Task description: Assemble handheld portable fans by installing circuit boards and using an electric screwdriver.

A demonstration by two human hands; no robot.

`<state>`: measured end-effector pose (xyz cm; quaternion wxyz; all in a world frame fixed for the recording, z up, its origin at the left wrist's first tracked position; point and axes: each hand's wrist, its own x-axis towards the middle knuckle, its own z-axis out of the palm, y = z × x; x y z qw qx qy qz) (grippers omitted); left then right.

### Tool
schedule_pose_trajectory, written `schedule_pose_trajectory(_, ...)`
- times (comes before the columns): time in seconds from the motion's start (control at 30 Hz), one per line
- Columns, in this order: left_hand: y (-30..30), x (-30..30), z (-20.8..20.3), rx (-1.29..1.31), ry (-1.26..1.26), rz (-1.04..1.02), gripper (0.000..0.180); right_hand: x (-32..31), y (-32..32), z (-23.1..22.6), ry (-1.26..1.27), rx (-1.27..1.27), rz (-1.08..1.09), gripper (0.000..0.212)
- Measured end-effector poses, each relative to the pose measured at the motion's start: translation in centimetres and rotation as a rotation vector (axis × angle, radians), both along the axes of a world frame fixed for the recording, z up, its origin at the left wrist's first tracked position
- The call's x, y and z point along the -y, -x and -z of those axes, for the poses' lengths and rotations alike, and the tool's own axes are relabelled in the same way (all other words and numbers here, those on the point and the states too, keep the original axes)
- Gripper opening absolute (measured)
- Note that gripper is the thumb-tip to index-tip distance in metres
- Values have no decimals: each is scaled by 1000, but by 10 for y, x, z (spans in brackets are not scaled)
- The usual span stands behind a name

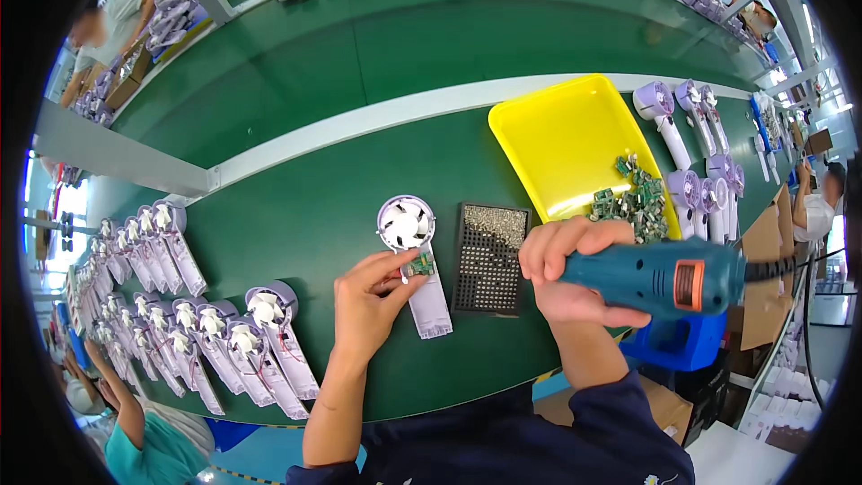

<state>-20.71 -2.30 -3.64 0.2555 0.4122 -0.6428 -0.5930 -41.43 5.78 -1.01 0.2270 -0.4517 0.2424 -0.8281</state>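
Observation:
In front of me a pale purple handheld fan housing (432, 313) lies on the green bench, its white fan blades (406, 223) facing up. My left hand (370, 295) pinches a small green circuit board (418, 265) over the upper part of the handle. My right hand (575, 271) is wrapped round a teal electric screwdriver (628, 277), held level above the bench; its tip is hidden behind my fingers. Just left of that hand lies a black screw tray (489, 260), its far part heaped with small screws and its nearer holes filled in rows.
A yellow tray (561, 139) holds several green circuit boards (636, 202). Rows of open fan housings (211, 323) stand along the left. More fans (669, 121) lie to the right, near a blue bin (678, 341) and cardboard (763, 269). Other people work around the benches.

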Motion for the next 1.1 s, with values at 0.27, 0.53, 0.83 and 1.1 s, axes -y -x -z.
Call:
schedule_pose_trajectory(0.27,0,2,-5,-25,4,-8,36,7,-4,10,-83,20,-18,85)
schedule_pose_trajectory(0.53,0,1,-1,-57,-19,-2,36,7,-7,16,-129,84,10,87)
schedule_pose_trajectory(0.83,0,0,-4,-45,5,-5,36,7,-10,17,-109,-76,-71,85)
schedule_pose_trajectory(1.1,-3,-6,-6,-53,-12,-14,36,9,-13,21,-48,-102,-35,84)
